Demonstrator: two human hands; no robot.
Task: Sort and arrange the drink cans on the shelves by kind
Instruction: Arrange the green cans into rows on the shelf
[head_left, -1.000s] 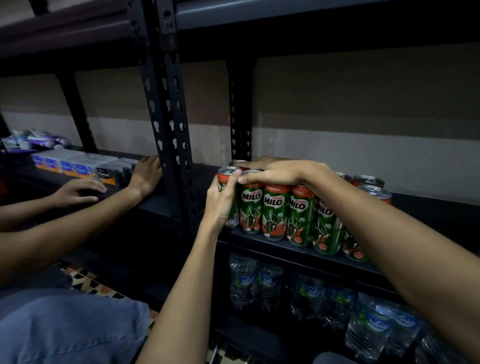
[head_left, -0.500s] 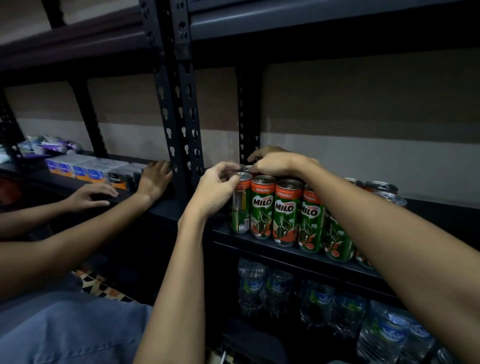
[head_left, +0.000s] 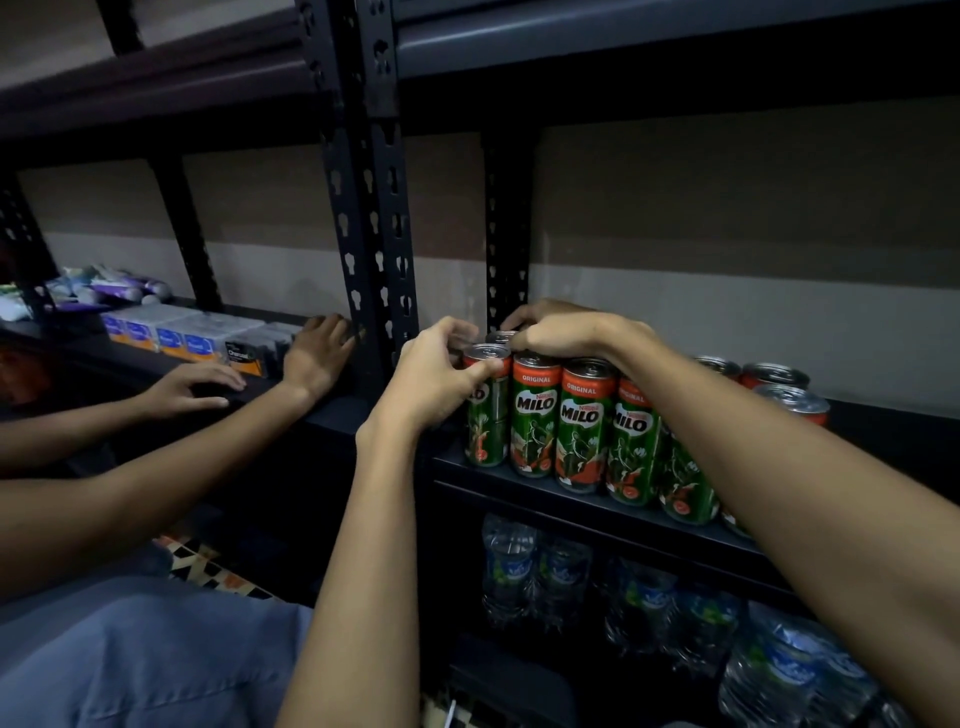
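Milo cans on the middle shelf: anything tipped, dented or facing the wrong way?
Nothing tipped or dented. The leftmost Milo can, pinched by the left hand, shows only part of its logo, while its neighbours face forward. The right hand rests over cans behind.

A front row of upright Milo cans (head_left: 582, 423) on a dark metal shelf (head_left: 597, 506) is shown, its leftmost can (head_left: 485, 415) gripped by the left hand (head_left: 436, 376), the right hand (head_left: 566, 332) curled over cans behind.

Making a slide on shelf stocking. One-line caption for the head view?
Both hands, left hand and right hand, grip Milo cans on the shelf.
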